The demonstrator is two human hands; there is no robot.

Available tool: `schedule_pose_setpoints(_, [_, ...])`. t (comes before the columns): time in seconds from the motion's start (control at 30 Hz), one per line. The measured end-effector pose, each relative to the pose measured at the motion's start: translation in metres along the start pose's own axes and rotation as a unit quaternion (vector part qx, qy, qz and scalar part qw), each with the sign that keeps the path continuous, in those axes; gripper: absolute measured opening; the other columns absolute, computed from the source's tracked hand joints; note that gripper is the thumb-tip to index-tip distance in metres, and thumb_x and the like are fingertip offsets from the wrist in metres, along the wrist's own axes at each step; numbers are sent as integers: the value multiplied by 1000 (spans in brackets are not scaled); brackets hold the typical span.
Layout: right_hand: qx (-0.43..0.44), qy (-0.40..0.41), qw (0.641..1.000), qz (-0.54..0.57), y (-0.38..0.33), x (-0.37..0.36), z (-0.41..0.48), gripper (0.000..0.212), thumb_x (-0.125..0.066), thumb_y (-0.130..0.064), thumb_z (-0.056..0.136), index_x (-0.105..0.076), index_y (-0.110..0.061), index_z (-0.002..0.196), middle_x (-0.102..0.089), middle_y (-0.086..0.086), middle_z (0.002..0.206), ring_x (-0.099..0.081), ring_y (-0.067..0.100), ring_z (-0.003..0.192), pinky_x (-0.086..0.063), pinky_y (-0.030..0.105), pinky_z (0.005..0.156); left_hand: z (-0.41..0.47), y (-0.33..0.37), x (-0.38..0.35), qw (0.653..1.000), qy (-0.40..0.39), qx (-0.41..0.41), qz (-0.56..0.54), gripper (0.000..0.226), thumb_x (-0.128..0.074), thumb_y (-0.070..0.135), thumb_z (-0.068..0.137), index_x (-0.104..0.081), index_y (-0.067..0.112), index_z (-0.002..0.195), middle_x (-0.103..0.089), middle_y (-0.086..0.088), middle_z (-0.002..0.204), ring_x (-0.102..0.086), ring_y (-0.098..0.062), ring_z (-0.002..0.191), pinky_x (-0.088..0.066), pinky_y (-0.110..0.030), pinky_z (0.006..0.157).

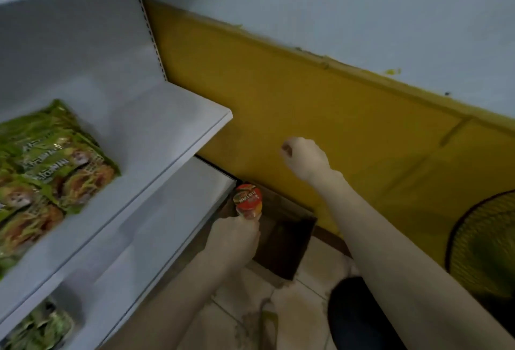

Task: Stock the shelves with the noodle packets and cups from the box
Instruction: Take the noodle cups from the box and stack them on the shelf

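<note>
My left hand [234, 234] grips a red noodle cup [248, 200] by its lower edge, just above the open brown cardboard box [289, 241] on the floor. The cup's printed lid faces the camera. My right hand [305, 158] hangs in the air in front of the yellow wall, fingers curled into a fist and holding nothing. Green noodle packets [50, 171] lie in overlapping rows on the left of the middle white shelf [167, 132]. More green packets [41, 327] sit on the shelf below [156, 227]. The inside of the box is dark.
A yellow lower wall [320, 115] with pale blue above runs behind the box. A fan with a dark grille [485, 241] stands at the right edge. A dark rounded object [354, 316] sits on the tiled floor [315, 274] under my right arm.
</note>
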State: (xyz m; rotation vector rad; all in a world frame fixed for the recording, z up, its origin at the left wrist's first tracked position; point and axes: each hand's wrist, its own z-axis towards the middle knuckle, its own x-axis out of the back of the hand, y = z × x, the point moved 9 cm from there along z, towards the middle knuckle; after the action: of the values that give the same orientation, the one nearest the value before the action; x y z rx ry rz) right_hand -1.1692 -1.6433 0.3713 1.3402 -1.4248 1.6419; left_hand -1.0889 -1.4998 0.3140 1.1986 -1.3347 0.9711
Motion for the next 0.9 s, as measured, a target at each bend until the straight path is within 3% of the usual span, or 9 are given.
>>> schedule_pose_setpoints(0.13, [-34,-59,998,-3,59,-41,32,24,-40,-18,98,-58,-3,105,-64,15,92,-58,31,74,-46,37,60,49,-3,-64,996,-81,28,-11,25,-33,26,99,-55,13,100,-63,-5,94,-60,-23,84,-33,-29,62])
schedule_pose_setpoints(0.23, [-51,-92,994,5,87,-75,59,25,-40,-18,98,-58,-3,106,-60,13,85,-54,29,70,-43,34,58,76,-19,-101,993,-103,53,-34,25,-32,29,100,-52,18,91,-59,1,82,-54,-17,74,-28,-23,51])
schedule_pose_setpoints(0.4, [-79,-112,990,33,123,-144,97,25,-42,-20,97,-59,-5,107,-64,15,97,-60,30,85,-47,38,68,114,-53,-172,979,-148,112,-86,22,-34,32,99,-46,21,85,-64,-2,96,-62,-20,88,-37,-28,64])
schedule_pose_setpoints(0.57, [-97,-141,985,34,162,-243,122,25,-42,-22,98,-58,-9,110,-62,11,98,-57,24,84,-42,32,66,152,-91,-263,968,-163,160,-108,27,-34,34,98,-54,18,87,-63,-1,85,-60,-18,76,-48,-31,68])
schedule_pose_setpoints(0.67, [-108,-159,980,44,188,-314,131,24,-44,-22,97,-58,-9,112,-64,11,102,-61,27,94,-44,34,70,176,-112,-320,966,-156,177,-107,28,-33,34,99,-49,19,83,-54,3,74,-51,-12,65,-40,-27,61])
schedule_pose_setpoints(0.77, [-123,-172,976,46,215,-384,133,20,-45,-22,96,-59,-10,104,-59,6,88,-60,22,86,-38,29,66,193,-132,-376,966,-150,187,-98,28,-32,35,99,-48,18,84,-49,3,68,-47,-11,59,-37,-27,57])
schedule_pose_setpoints(0.9, [-155,-202,965,64,245,-463,130,19,-45,-21,96,-60,-10,102,-56,3,87,-54,15,81,-39,27,71,211,-156,-436,955,-126,230,-139,31,-34,38,99,-47,15,82,-45,4,62,-48,-13,57,-36,-26,54])
